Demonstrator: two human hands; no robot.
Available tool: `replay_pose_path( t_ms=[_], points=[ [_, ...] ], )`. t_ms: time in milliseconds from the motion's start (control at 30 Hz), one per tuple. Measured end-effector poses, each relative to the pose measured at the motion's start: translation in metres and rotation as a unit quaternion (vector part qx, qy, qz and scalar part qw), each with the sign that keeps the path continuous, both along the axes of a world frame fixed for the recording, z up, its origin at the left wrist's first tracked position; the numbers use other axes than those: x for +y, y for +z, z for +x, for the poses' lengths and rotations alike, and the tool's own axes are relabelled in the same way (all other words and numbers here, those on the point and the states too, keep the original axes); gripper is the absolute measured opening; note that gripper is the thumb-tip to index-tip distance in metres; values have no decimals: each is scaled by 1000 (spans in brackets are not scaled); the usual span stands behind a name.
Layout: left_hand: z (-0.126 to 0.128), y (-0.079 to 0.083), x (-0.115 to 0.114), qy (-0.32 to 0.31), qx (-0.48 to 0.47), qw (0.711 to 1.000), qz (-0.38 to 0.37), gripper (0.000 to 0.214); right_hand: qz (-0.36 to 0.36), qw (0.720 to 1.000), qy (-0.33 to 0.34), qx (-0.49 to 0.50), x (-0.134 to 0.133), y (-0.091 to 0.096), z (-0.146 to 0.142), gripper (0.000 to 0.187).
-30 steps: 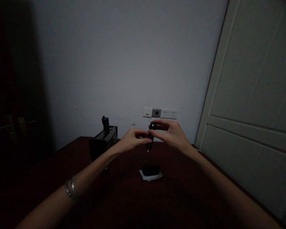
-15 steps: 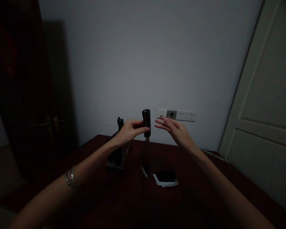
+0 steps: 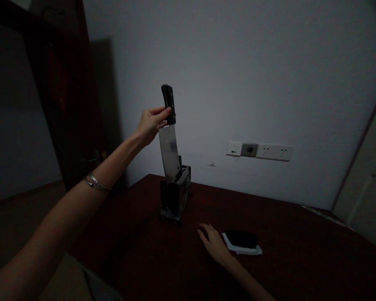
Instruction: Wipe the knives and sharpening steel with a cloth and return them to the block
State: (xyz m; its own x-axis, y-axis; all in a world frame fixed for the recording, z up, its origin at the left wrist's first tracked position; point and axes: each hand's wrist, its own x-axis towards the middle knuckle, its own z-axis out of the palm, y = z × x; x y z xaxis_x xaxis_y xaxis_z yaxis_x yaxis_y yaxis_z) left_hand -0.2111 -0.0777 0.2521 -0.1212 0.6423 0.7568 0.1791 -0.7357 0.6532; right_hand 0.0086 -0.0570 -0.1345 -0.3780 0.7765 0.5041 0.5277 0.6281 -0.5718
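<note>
My left hand (image 3: 152, 123) grips the black riveted handle of a cleaver (image 3: 169, 150) between thumb and fingers. Its broad steel blade points down, with the lower end at the top of a black knife block (image 3: 175, 194); how deep the tip sits is hidden. Another dark handle (image 3: 180, 161) shows behind the blade. My right hand (image 3: 214, 242) rests low over the dark red table (image 3: 203, 274), fingers stretched out and holding nothing. Just right of it lies a flat black object on a white sheet or packet (image 3: 242, 242).
A wall plate with sockets (image 3: 259, 151) is on the wall behind the table. To the left stands a dark door (image 3: 72, 92) with a handle, and a pale door (image 3: 366, 200) is at the right. A thin strip (image 3: 327, 217) lies along the table's right back edge.
My left hand has raised the cleaver and brought it over the knife block. My right hand has dropped from beside the handle down to the table. The view has turned left.
</note>
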Motion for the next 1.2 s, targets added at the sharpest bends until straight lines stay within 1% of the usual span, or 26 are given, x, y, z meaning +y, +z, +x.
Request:
replay_pose_path(
  t_ms=[67, 133, 267, 333, 467, 600, 767, 1000, 1100, 1200],
  points=[
    [-12, -1, 11, 3, -6, 1000, 1, 30, 23, 1000, -1, -18, 2, -15, -2, 34],
    [-22, -3, 24, 4, -15, 1000, 2, 30, 10, 1000, -1, -28, 4, -22, -2, 36],
    [-37, -9, 48, -4, -26, 1000, -4, 30, -56, 998, -2, -36, 4, -21, -3, 42],
    [-40, -13, 57, -3, -30, 999, -12, 30, -74, 997, 2, -34, 4, -19, -2, 44],
    [-43, -20, 72, 8, -43, 999, -29, 32, -84, 996, 13, -21, 4, -17, -2, 42],
    [-46, -28, 87, 2, -51, 998, -41, 34, -85, 996, 15, -20, 5, -18, -2, 40],
    [-51, -35, 101, 2, -50, 997, -53, 35, -77, 997, 16, -22, 8, -21, -2, 39],
    [-57, -44, 114, 1, -54, 996, -66, 34, -69, 997, 17, -26, 10, -25, -1, 37],
    [-60, -49, 120, -8, -60, 996, -68, 32, -66, 997, 12, -31, 10, -24, -1, 37],
    [-62, -53, 125, -2, -62, 996, -71, 30, -68, 997, 20, -34, 11, -23, -1, 36]
  ],
)
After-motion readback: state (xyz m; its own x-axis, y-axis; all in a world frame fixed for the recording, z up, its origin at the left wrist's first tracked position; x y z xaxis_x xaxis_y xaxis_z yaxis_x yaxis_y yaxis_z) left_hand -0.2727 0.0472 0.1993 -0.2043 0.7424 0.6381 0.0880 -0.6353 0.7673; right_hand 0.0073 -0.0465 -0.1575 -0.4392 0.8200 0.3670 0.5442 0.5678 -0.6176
